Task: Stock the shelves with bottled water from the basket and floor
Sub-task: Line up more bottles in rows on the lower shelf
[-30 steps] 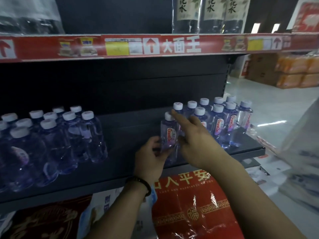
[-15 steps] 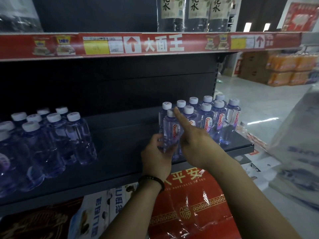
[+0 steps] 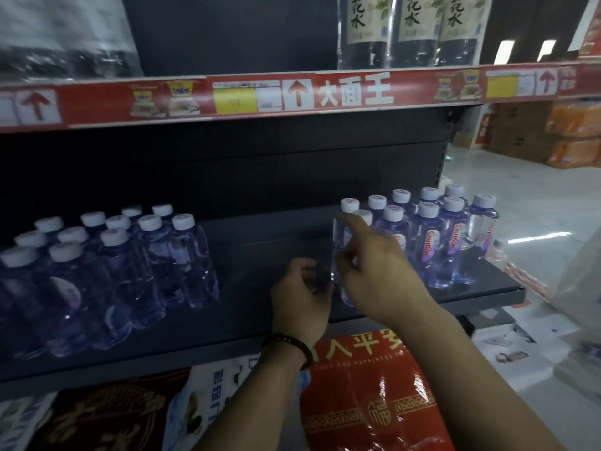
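A small clear water bottle (image 3: pixel 340 240) with a white cap stands at the front left of the right-hand bottle group (image 3: pixel 432 242) on the dark shelf (image 3: pixel 253 297). My right hand (image 3: pixel 374 275) wraps its upper body, index finger stretched up to the cap. My left hand (image 3: pixel 302 297), with a dark bead bracelet at the wrist, curls against the bottle's lower part. A second group of the same bottles (image 3: pixel 130 265) stands at the shelf's left. Between the two groups the shelf is bare.
Above runs a shelf edge with a red price strip (image 3: pixel 325 92) and tall dark bottles (image 3: pixel 413 27). Red and printed packs (image 3: pixel 374 402) sit below the shelf. To the right are the shiny floor, cartons and orange packs (image 3: pixel 575 131), and a white plastic bag (image 3: pixel 582 288).
The bottle in my hands has moved back and right until it stands against the right group. The view has shifted slightly, and my left hand has slid lower on the bottle.
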`<move>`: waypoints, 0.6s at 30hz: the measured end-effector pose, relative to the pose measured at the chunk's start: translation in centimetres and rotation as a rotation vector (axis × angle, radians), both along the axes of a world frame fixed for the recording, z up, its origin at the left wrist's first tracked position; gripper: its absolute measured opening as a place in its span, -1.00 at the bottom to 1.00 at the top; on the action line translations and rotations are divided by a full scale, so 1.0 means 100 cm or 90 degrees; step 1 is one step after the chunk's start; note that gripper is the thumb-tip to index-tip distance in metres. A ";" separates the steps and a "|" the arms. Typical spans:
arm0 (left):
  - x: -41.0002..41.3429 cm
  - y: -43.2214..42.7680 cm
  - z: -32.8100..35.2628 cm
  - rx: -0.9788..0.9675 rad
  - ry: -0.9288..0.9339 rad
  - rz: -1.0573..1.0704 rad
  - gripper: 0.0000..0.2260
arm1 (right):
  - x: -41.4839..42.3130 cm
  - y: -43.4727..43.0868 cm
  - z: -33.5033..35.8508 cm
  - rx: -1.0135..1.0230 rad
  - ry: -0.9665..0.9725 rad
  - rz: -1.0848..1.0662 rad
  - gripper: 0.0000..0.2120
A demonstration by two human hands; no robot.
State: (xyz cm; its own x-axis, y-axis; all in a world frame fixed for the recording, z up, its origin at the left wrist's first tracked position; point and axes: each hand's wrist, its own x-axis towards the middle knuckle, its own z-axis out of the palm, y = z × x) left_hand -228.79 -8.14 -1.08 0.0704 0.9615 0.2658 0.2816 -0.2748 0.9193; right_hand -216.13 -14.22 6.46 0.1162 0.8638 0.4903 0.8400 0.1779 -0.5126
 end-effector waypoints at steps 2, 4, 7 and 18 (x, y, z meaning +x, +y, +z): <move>-0.032 0.006 0.003 0.027 -0.008 0.076 -0.70 | -0.023 0.014 -0.003 -0.026 0.020 0.051 -0.45; -0.066 0.008 0.003 0.053 -0.027 0.150 -0.71 | -0.050 0.030 -0.008 -0.058 0.044 0.095 -0.48; -0.115 0.010 -0.002 0.097 0.025 0.228 -0.65 | -0.094 0.050 -0.014 -0.076 0.064 0.146 -0.47; -0.172 0.035 -0.013 0.088 -0.058 0.124 -0.66 | -0.183 0.074 -0.027 -0.129 0.271 0.252 -0.44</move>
State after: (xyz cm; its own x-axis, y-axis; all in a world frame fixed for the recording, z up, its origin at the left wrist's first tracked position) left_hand -246.04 -4.68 -2.33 -0.1433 0.9088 0.3918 0.2596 -0.3475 0.9010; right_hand -234.40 -6.79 3.79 -0.0827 0.9527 0.2923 0.4447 0.2978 -0.8447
